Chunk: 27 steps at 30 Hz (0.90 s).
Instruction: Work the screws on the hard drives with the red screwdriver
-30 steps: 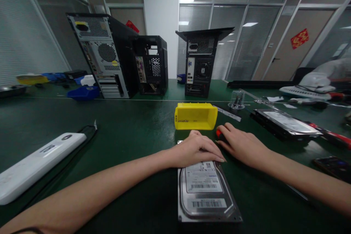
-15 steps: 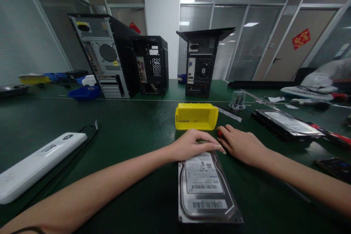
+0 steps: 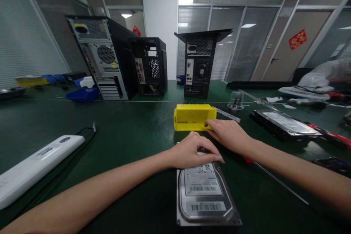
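A silver hard drive (image 3: 204,193) lies label up on the green table in front of me. My left hand (image 3: 196,151) is laid across its far end, gripping it with the fingers curled down over the right edge. Beyond it stands a yellow bin (image 3: 183,113), its open side facing me and a few small pieces inside. My right hand (image 3: 227,135) reaches to the bin's front right, fingertips just inside the opening and the thumb lower. Under the right wrist lies a screwdriver (image 3: 279,181) with a red handle, partly hidden by that arm.
At the right sit another hard drive (image 3: 286,122) on a black piece, red-handled pliers (image 3: 331,133) and a clear cup (image 3: 236,100). Computer cases (image 3: 199,65) stand at the back. A white power strip (image 3: 41,162) lies at left, near a blue bin (image 3: 82,95).
My right hand has let go of the red screwdriver handle and moved left and forward to the yellow bin. My left hand stays on the hard drive. The view has shifted slightly.
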{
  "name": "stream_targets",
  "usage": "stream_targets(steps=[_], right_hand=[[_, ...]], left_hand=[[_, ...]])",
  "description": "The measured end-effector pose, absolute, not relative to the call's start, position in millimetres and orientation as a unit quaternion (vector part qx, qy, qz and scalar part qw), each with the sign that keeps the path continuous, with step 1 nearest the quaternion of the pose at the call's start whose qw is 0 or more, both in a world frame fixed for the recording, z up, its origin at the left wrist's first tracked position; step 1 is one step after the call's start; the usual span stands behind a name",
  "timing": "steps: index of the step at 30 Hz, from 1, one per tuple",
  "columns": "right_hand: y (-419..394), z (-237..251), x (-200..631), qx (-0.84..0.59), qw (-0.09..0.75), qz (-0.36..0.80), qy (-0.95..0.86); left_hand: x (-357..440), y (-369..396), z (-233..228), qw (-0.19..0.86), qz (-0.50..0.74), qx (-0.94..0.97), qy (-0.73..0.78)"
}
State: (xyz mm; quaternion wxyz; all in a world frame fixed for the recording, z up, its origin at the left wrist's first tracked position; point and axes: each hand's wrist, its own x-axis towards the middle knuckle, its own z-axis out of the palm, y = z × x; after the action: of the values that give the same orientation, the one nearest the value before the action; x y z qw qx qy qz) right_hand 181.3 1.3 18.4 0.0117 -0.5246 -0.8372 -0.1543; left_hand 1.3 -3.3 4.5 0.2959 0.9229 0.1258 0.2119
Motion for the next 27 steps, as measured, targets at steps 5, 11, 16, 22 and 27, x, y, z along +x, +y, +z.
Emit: stream_targets(steps=[5, 11, 16, 22, 27], right_hand=[[19.0, 12.9, 166.9, -0.54, -0.014, -0.146, -0.829], [38.1, 3.2, 152.1, -0.576, -0.04, -0.131, -0.806], [44.2, 0.6, 150.8, -0.589, -0.044, -0.116, -0.798], [38.4, 1.6, 157.8, -0.6, -0.018, -0.094, -0.794], [35.5, 1.9, 166.4, -0.595, 0.007, -0.063, -0.801]], left_hand=[[1.5, -3.6, 4.6, 0.316, 0.226, 0.915, 0.111], [2.0, -3.2, 3.4, 0.315, 0.237, 0.913, 0.106], [2.3, -2.2, 2.1, 0.3, 0.246, 0.917, 0.096], [0.4, -2.2, 2.1, 0.289, 0.246, 0.92, 0.1], [-0.4, -2.3, 1.3, 0.301, 0.243, 0.917, 0.095]])
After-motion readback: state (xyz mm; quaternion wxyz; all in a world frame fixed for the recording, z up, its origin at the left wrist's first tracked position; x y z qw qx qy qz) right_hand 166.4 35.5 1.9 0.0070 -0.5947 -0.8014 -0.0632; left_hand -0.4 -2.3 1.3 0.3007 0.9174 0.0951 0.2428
